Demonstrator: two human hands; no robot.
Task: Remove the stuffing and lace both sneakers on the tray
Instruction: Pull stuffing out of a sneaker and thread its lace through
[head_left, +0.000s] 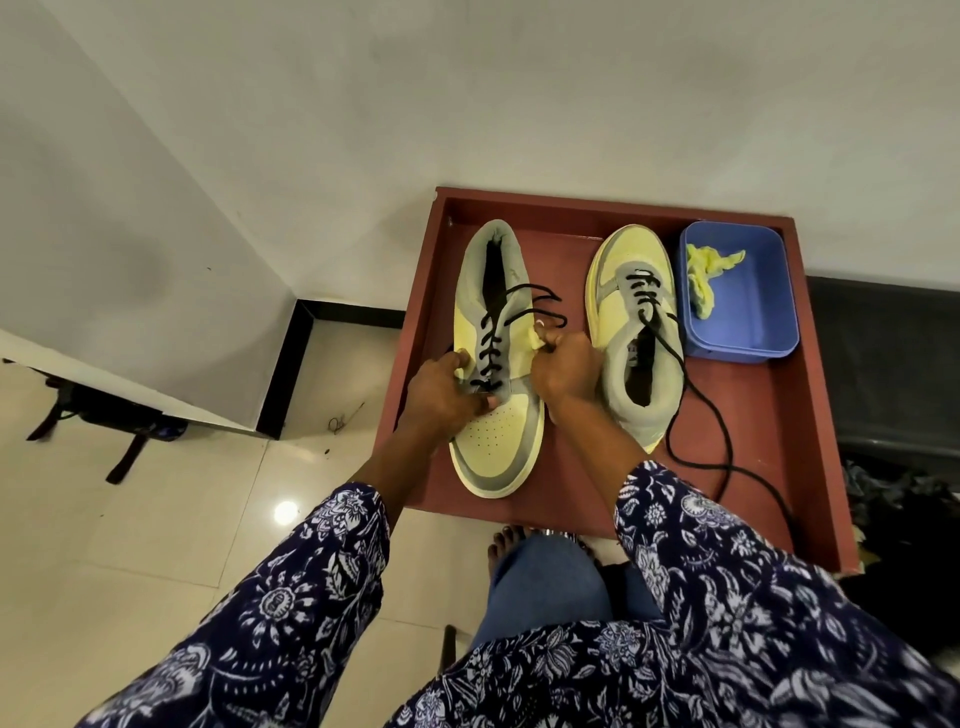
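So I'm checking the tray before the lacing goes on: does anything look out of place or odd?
Yes. The right sneaker points the opposite way to the left sneaker, and its black lace is only partly threaded, trailing loose over the tray toward its near edge. Yellow stuffing lies in the blue bin.

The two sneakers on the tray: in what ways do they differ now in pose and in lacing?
The left sneaker points its toe toward the person; the right sneaker points its toe away. The left hand and right hand hold the left sneaker; no hand touches the right one. The left sneaker's lace crosses most eyelets, while the right sneaker's lace is only begun and trails long over the tray. Both are yellow and grey with black laces.
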